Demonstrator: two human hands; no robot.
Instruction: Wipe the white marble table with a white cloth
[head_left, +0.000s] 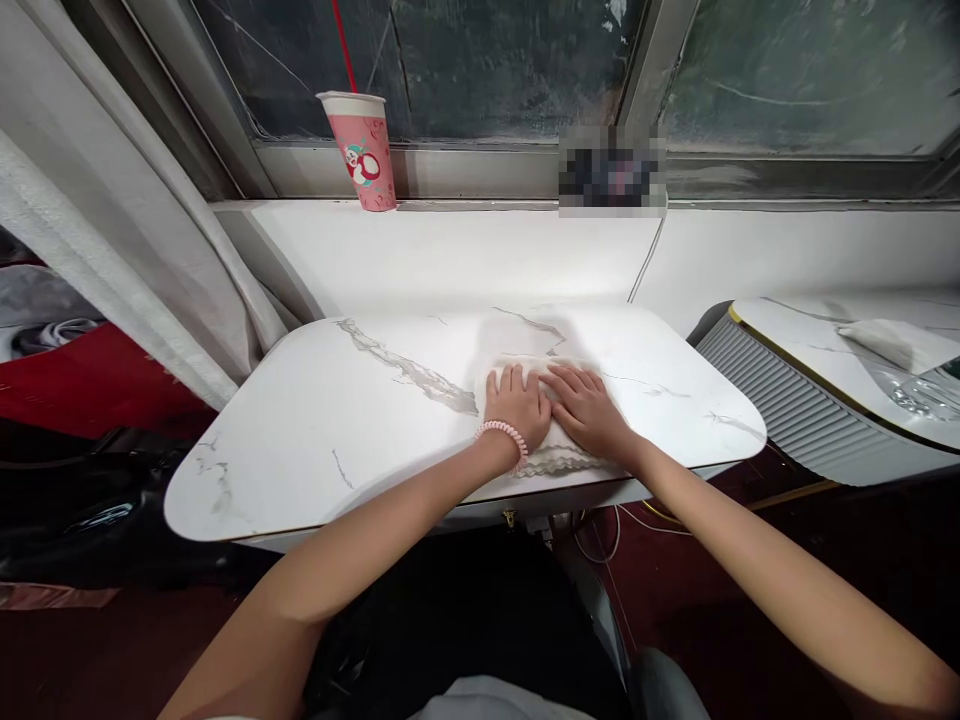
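A white cloth [559,458] with a wavy edge lies on the white marbled tabletop [300,440], near its front edge and right of the middle. Flat on top of the cloth rests my left hand [519,408], fingers stretched forward, with a pink coiled band [504,430] around the wrist. Beside it, my right hand [591,412] also presses flat on the cloth, its fingers angled to the left. The two hands touch or nearly touch at the thumbs. Much of the cloth is hidden under them.
A pink paper cup [364,150] with a red straw stands on the window ledge, left of a blurred-out object [611,172]. A pale curtain [142,190] hangs at the left. To the right is a ribbed cabinet [795,400] with a tissue pack [900,343] on top.
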